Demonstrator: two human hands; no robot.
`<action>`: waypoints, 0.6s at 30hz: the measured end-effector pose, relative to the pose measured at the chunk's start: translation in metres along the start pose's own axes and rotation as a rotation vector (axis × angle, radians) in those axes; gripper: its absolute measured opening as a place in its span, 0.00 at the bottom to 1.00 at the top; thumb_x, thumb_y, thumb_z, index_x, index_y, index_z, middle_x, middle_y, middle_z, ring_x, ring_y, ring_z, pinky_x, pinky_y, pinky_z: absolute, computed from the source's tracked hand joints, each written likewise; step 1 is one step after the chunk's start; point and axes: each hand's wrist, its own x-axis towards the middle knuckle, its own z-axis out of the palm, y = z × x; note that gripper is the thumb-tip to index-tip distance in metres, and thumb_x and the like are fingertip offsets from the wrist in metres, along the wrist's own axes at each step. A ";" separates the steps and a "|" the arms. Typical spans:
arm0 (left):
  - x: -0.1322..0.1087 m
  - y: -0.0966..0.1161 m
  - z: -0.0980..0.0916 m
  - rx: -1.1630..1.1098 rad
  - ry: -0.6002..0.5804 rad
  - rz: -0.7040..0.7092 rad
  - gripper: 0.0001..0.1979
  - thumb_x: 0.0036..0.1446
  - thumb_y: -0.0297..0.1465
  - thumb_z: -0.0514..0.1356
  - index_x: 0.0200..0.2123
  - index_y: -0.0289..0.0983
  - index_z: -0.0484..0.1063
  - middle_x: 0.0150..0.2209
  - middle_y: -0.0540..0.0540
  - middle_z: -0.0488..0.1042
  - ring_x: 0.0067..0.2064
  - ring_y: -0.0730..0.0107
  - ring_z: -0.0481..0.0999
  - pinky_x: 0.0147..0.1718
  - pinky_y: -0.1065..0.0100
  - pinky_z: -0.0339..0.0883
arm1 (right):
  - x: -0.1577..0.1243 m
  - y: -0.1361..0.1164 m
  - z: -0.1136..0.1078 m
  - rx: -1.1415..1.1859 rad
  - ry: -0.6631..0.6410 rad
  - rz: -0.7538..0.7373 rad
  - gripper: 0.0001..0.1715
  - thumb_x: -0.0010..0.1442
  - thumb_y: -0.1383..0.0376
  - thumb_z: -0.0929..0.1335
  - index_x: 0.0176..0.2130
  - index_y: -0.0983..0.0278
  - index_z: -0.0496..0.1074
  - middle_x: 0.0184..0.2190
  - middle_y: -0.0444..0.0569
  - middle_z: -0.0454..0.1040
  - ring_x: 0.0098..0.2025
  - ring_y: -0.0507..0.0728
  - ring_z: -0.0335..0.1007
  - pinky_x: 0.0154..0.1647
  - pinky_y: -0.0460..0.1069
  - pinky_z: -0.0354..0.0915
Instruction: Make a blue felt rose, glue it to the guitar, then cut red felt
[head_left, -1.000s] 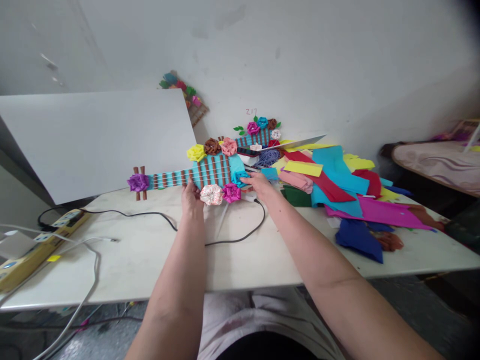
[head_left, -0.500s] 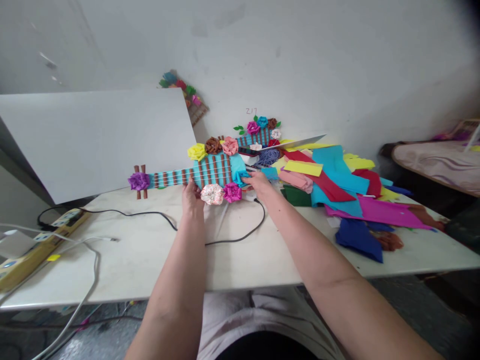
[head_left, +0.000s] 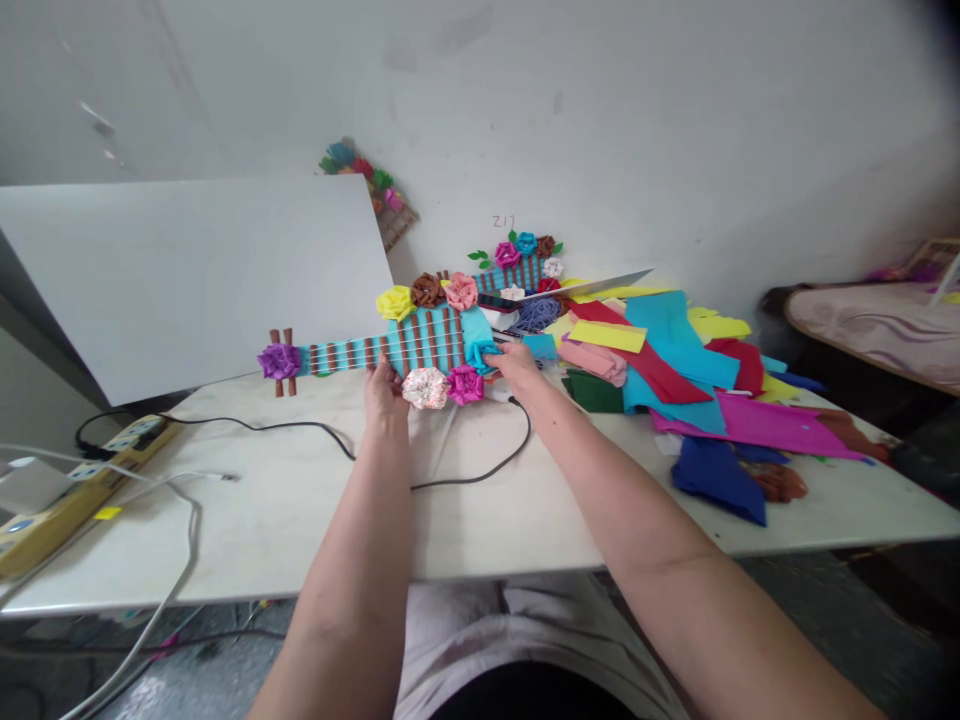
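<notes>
Above the table I hold a blue paper lute (head_left: 363, 353) with brown frets, pale strings and brown pegs. My left hand (head_left: 385, 388) grips its lower edge where the neck meets the body. At the body's right end, my right hand (head_left: 516, 362) has its fingers closed on the edge beside a blue paper flower (head_left: 482, 355). Yellow, brown and pink flowers line the upper edge. Below sit a white speckled flower (head_left: 426, 388) and a magenta one (head_left: 466, 384). A purple flower (head_left: 279, 362) covers the peg end at left.
Crepe paper pieces (head_left: 679, 340) in several colours are heaped at right. A second decorated lute (head_left: 517, 270) leans on the wall. A white board (head_left: 195, 280) stands at back left. A yellow power strip (head_left: 75, 490) and cables lie on the table (head_left: 262, 530) at left.
The lute and both hands stay in nearly the same place, with only a very slight shift in the view.
</notes>
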 end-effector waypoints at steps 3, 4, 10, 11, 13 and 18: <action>0.000 0.000 0.001 -0.016 0.018 0.001 0.04 0.54 0.25 0.60 0.30 0.37 0.66 0.21 0.53 0.67 0.20 0.79 0.66 0.19 0.76 0.57 | 0.001 0.002 0.001 -0.033 0.032 -0.006 0.04 0.39 0.72 0.70 0.22 0.66 0.71 0.17 0.40 0.69 0.21 0.49 0.64 0.26 0.45 0.63; 0.000 0.000 0.001 -0.023 0.026 0.000 0.04 0.54 0.25 0.60 0.31 0.37 0.66 0.21 0.53 0.68 0.20 0.79 0.66 0.20 0.76 0.58 | 0.002 0.002 0.001 -0.045 0.037 -0.010 0.04 0.39 0.71 0.70 0.22 0.66 0.71 0.17 0.40 0.69 0.21 0.49 0.63 0.25 0.45 0.62; -0.001 0.001 0.002 -0.024 0.039 0.006 0.07 0.54 0.24 0.60 0.28 0.37 0.63 0.18 0.56 0.62 0.17 0.81 0.61 0.18 0.77 0.56 | 0.002 0.002 0.003 -0.046 0.034 -0.011 0.05 0.40 0.72 0.69 0.24 0.66 0.72 0.18 0.40 0.70 0.21 0.49 0.64 0.24 0.44 0.62; 0.000 0.001 0.002 -0.023 0.038 0.006 0.08 0.54 0.24 0.60 0.27 0.37 0.62 0.16 0.57 0.59 0.16 0.82 0.58 0.17 0.77 0.54 | 0.001 0.001 0.003 -0.047 0.030 0.007 0.05 0.41 0.71 0.69 0.25 0.65 0.72 0.18 0.40 0.70 0.21 0.49 0.64 0.24 0.44 0.62; 0.001 0.000 0.001 -0.026 0.037 -0.003 0.09 0.54 0.25 0.60 0.26 0.37 0.60 0.15 0.58 0.55 0.15 0.82 0.55 0.16 0.77 0.52 | -0.001 -0.005 0.003 -0.050 0.017 0.046 0.05 0.43 0.70 0.69 0.26 0.65 0.71 0.19 0.41 0.70 0.21 0.50 0.64 0.22 0.44 0.61; 0.005 -0.002 -0.001 -0.008 0.057 -0.021 0.06 0.54 0.26 0.60 0.29 0.37 0.63 0.19 0.55 0.64 0.18 0.81 0.62 0.20 0.76 0.59 | -0.006 -0.017 -0.003 -0.005 0.002 0.097 0.03 0.44 0.68 0.67 0.26 0.65 0.69 0.21 0.42 0.70 0.22 0.50 0.64 0.18 0.44 0.61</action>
